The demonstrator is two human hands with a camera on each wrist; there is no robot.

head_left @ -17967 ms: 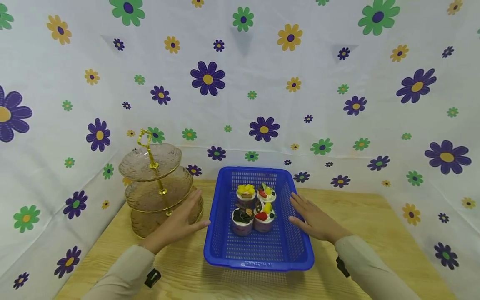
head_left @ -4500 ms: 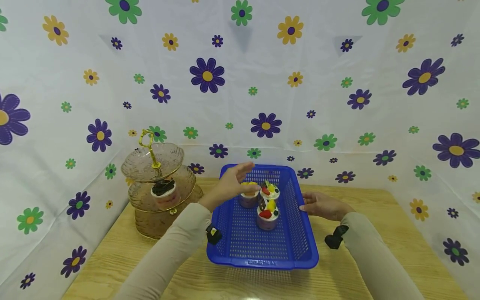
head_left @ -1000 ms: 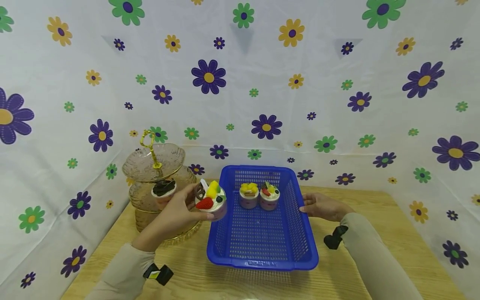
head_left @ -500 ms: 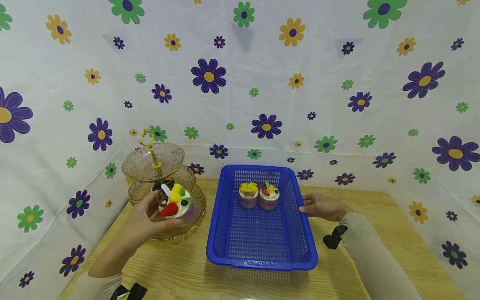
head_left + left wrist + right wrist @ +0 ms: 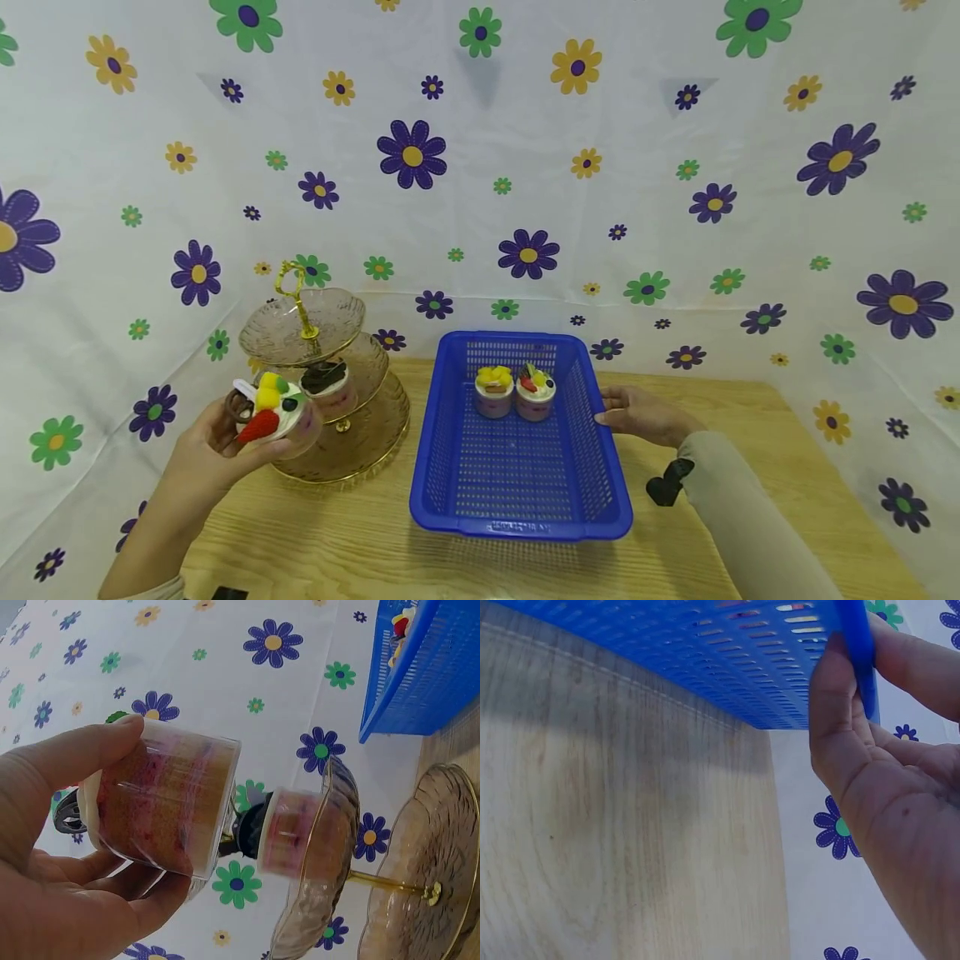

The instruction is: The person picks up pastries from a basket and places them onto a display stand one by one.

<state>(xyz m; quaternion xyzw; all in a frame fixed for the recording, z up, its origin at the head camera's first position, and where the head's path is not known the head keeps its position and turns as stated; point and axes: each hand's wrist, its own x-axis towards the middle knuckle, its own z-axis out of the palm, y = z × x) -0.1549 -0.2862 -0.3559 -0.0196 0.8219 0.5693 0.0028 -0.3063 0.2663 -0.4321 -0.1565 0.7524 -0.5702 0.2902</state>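
My left hand (image 5: 198,458) grips a clear cake cup (image 5: 165,799) with layered sponge, topped with cream, a strawberry, yellow fruit and a chocolate ring. The cup is held tilted, in front of the left side of a three-tier stand (image 5: 378,437) with gold rims. A second cake cup with dark chocolate topping (image 5: 335,398) sits on the stand's middle tier. At the right, my right hand (image 5: 645,415) pinches the rim of the blue plastic basket (image 5: 517,527) between thumb and fingers, as the right wrist view (image 5: 900,780) shows.
Inside the basket, toward its back, stand a yellow-fruit cake cup (image 5: 493,402) and a strawberry-topped cake cup (image 5: 534,404) side by side. A gold ring handle (image 5: 289,279) tops the stand. Flower-patterned white cloth (image 5: 480,208) walls in the wooden table (image 5: 712,467).
The chocolate-topped cup went from basket to stand. My left hand then took another cup from the basket and carried it left past the stand's front. My right hand came to hold the basket rim.
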